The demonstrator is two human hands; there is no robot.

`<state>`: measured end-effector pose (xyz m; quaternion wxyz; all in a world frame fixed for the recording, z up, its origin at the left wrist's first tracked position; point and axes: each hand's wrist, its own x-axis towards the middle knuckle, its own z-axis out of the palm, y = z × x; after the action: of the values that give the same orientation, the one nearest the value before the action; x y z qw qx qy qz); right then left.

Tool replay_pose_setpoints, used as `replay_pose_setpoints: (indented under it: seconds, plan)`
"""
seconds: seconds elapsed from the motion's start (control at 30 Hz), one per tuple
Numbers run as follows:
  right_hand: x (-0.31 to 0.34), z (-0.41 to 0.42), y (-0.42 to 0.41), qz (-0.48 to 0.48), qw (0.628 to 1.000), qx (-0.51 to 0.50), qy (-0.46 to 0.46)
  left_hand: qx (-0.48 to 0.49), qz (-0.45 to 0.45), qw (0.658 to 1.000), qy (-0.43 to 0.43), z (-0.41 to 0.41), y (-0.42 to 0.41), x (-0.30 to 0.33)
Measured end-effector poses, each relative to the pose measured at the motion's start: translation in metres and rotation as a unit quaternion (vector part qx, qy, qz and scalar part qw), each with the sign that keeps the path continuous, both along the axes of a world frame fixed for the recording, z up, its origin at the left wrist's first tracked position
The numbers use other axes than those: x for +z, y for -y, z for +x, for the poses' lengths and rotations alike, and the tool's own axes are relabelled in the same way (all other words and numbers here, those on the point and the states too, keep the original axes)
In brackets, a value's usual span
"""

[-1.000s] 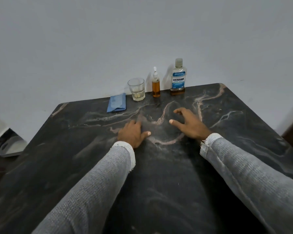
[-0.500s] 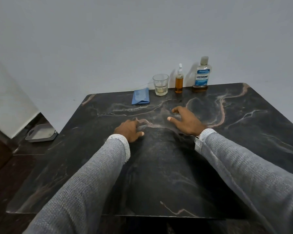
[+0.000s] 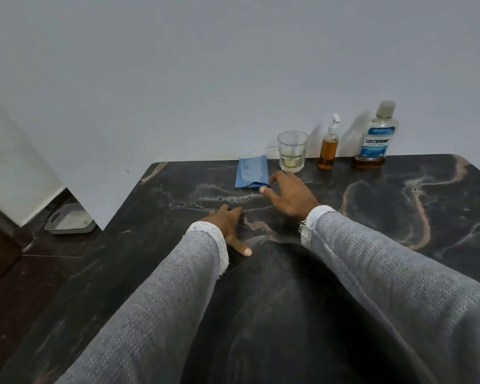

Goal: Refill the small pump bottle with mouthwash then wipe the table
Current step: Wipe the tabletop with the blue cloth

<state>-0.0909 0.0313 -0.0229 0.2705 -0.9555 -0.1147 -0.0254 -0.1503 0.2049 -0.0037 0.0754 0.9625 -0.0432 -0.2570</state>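
Since the earlier frame the right hand (image 3: 290, 195) has reached toward the blue cloth (image 3: 252, 171) at upper centre, fingers spread, thumb just beside its near corner. Left hand (image 3: 227, 227) rests flat on the dark table (image 3: 399, 217), fingers relaxed. Along the far edge stand a glass (image 3: 292, 151), the small pump bottle (image 3: 328, 145) (amber liquid inside) and the mouthwash bottle (image 3: 377, 135), upper right.

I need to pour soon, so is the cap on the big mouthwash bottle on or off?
On. The mouthwash bottle stands upright by the wall with its pale cap seated on the neck; neither hand touches it.
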Motion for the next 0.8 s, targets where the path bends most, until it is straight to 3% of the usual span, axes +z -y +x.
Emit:
replay_pose_setpoints:
  seconds: [0.3, 0.43, 0.8]
  plan:
    - [-0.019, 0.088, -0.050, -0.095, 0.995, 0.001, 0.026, -0.023, 0.061, 0.997, -0.038, 0.009, 0.001, -0.007]
    - [-0.037, 0.099, -0.062, -0.145, 0.989, -0.004, -0.007, -0.023, 0.068, 0.996, -0.047, 0.010, 0.003, -0.006]
    - [-0.045, 0.099, -0.073, -0.151, 0.988, -0.006, -0.002, -0.023, 0.083, 0.995, -0.050, 0.012, 0.004, -0.007]
